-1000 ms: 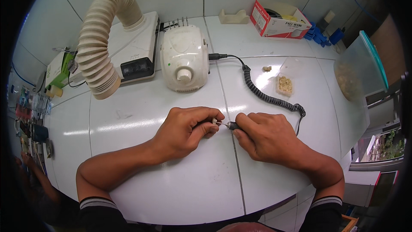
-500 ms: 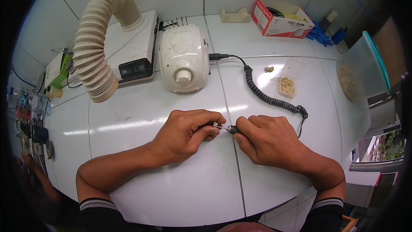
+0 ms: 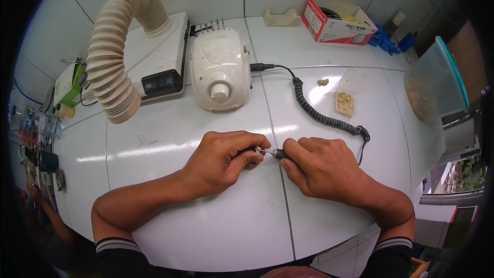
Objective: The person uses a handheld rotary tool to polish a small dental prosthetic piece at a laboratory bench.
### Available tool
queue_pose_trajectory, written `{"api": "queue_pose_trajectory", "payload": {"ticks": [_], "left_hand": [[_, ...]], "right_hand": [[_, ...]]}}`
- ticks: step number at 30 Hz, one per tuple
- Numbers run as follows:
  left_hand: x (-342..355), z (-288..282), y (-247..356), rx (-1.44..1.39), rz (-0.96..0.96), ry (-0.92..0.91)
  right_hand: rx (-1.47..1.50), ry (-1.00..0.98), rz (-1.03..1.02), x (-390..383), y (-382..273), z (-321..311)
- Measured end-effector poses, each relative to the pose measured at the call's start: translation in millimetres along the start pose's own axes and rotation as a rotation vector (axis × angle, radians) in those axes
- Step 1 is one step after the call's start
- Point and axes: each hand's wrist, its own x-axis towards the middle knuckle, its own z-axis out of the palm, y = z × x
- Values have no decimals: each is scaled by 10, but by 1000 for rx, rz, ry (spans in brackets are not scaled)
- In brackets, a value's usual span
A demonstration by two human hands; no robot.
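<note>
My left hand (image 3: 220, 158) is closed, pinching a small pale piece (image 3: 258, 149) between thumb and fingers; most of it is hidden. From the right, my right hand (image 3: 325, 167) grips a rotary handpiece (image 3: 279, 154) with a dark body and metal nose. Its thin bur (image 3: 267, 152) points left and reaches the pale piece, though I cannot tell exactly where they touch. A coiled black cord (image 3: 321, 117) runs from beside my right hand to the white control unit (image 3: 220, 69), which has a round knob and several burs standing on top.
A ribbed suction hose (image 3: 110, 56) arches over a white box-shaped unit at the left. Beyond my right hand are a small clear box (image 3: 343, 104) of yellowish pieces and a loose lump (image 3: 322, 82). A red-and-white carton (image 3: 339, 25) and teal-lidded tub (image 3: 429, 82) stand farther right.
Both hands stay nearly in place. The bur has shifted very slightly against the pale piece.
</note>
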Motion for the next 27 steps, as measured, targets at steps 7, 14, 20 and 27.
{"api": "queue_pose_trajectory", "payload": {"ticks": [7, 14, 20, 27], "left_hand": [[4, 10, -11, -22, 6, 5], [5, -2, -1, 8, 15, -9], [1, -1, -4, -18, -2, -4], [3, 0, -13, -34, -14, -7]], "right_hand": [[-4, -17, 0, -1, -9, -30], [-5, -16, 5, 0, -3, -14], [-4, -17, 11, 4, -11, -19], [-2, -12, 14, 3, -8, -16]]}}
